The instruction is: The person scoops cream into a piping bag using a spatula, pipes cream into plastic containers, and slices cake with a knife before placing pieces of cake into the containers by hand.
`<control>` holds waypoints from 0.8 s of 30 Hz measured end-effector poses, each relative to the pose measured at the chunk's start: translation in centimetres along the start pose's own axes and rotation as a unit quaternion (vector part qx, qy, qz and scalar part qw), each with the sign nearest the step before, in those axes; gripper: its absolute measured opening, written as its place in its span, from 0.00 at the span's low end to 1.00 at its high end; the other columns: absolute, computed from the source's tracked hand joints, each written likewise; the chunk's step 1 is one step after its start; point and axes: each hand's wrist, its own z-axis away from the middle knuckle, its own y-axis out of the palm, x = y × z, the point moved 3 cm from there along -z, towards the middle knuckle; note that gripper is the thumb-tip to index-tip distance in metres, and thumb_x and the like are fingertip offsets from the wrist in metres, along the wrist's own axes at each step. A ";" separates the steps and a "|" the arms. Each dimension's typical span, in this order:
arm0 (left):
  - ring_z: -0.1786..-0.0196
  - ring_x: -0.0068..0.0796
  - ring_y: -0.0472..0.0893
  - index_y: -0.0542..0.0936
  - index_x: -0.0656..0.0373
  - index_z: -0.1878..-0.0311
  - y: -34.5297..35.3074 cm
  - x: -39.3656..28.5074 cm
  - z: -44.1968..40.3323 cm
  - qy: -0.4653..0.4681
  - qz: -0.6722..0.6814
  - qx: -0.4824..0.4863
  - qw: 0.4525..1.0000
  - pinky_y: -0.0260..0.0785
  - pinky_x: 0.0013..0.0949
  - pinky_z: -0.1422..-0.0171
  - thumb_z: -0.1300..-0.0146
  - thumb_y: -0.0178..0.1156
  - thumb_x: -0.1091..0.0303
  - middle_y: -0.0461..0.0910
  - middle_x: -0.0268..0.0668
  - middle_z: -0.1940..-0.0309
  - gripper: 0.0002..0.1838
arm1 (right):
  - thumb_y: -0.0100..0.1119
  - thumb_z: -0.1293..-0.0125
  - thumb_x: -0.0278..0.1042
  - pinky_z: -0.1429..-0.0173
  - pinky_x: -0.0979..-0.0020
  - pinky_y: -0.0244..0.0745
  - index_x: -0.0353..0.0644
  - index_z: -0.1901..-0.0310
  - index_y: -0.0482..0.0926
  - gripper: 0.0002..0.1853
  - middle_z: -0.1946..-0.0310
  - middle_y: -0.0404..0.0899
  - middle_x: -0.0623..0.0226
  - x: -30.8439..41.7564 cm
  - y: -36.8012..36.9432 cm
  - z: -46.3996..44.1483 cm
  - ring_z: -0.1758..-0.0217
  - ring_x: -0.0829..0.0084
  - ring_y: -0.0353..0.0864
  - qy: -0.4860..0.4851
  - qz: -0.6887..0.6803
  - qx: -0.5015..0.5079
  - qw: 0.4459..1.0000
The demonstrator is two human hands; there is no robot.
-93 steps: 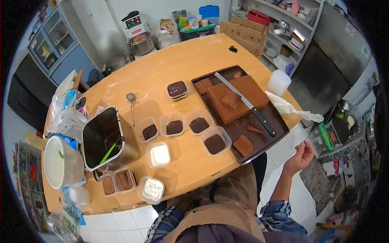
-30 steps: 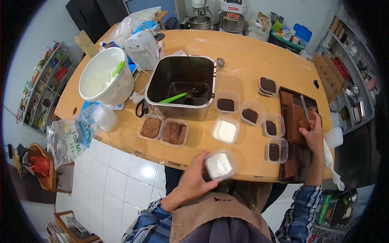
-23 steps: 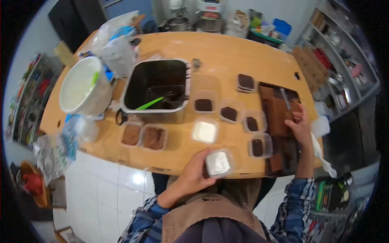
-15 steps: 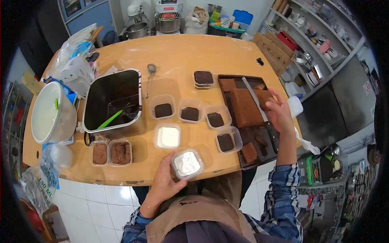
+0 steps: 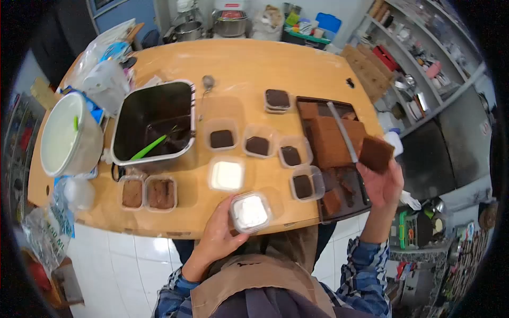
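My left hand holds a clear plastic cup topped with white cream at the table's front edge. My right hand grips a square piece of brown cake, raised over the right side of the dark baking tray. On that tray lie a large cake block, a knife resting across it, and a small cake piece near the front. Beside my left hand stands another cup with white filling. Several cups with a dark layer stand between it and the tray.
A deep metal container with dark residue and a green spatula stands at the left. Beyond it is a white tub. Two cake-filled cups sit near the front edge. A stacked dark-topped cup and a small strainer are farther back.
My right hand has lifted the cake piece off the block and turned it upright. The cream-topped cup, earlier on the table, is now in my left hand. The view has shifted.
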 end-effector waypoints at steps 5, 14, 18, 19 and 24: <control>0.39 0.48 0.67 0.57 0.66 0.36 -0.1 -0.4 0.0 0.018 -0.024 -0.020 0.999 0.59 0.39 0.35 0.58 0.72 0.67 0.66 0.50 0.42 0.47 | 0.73 0.54 0.40 0.41 0.64 0.70 0.34 0.39 0.60 0.43 0.47 0.72 0.54 -4.4 4.9 4.3 0.41 0.64 0.71 0.020 0.177 0.104 0.978; 0.39 0.45 0.67 0.57 0.66 0.36 -0.3 -0.6 0.1 0.012 -0.009 -0.023 1.000 0.60 0.39 0.35 0.61 0.74 0.67 0.65 0.50 0.42 0.49 | 0.70 0.57 0.27 0.44 0.59 0.67 0.36 0.43 0.66 0.36 0.50 0.71 0.51 -8.7 11.3 3.7 0.48 0.52 0.72 -0.146 0.484 0.328 0.798; 0.37 0.42 0.66 0.56 0.65 0.35 -0.4 -0.2 0.2 0.006 0.007 -0.019 1.000 0.58 0.41 0.33 0.60 0.76 0.62 0.64 0.48 0.40 0.51 | 0.70 0.58 0.27 0.44 0.58 0.67 0.36 0.44 0.66 0.36 0.50 0.72 0.51 -9.9 11.6 3.2 0.49 0.51 0.71 -0.162 0.467 0.352 0.795; 0.37 0.42 0.66 0.56 0.66 0.35 -0.5 -0.1 0.2 0.008 0.009 -0.017 1.000 0.58 0.41 0.33 0.60 0.76 0.62 0.64 0.48 0.40 0.51 | 0.70 0.58 0.27 0.45 0.58 0.67 0.36 0.44 0.66 0.36 0.50 0.72 0.52 -10.0 11.7 3.2 0.49 0.50 0.71 -0.160 0.466 0.356 0.794; 0.38 0.42 0.67 0.56 0.66 0.35 -0.4 0.5 0.3 0.013 0.023 -0.013 1.000 0.59 0.41 0.33 0.60 0.75 0.62 0.64 0.48 0.41 0.51 | 0.70 0.59 0.27 0.45 0.58 0.67 0.36 0.44 0.66 0.36 0.50 0.72 0.52 -10.6 11.7 3.0 0.50 0.51 0.71 -0.152 0.474 0.367 0.785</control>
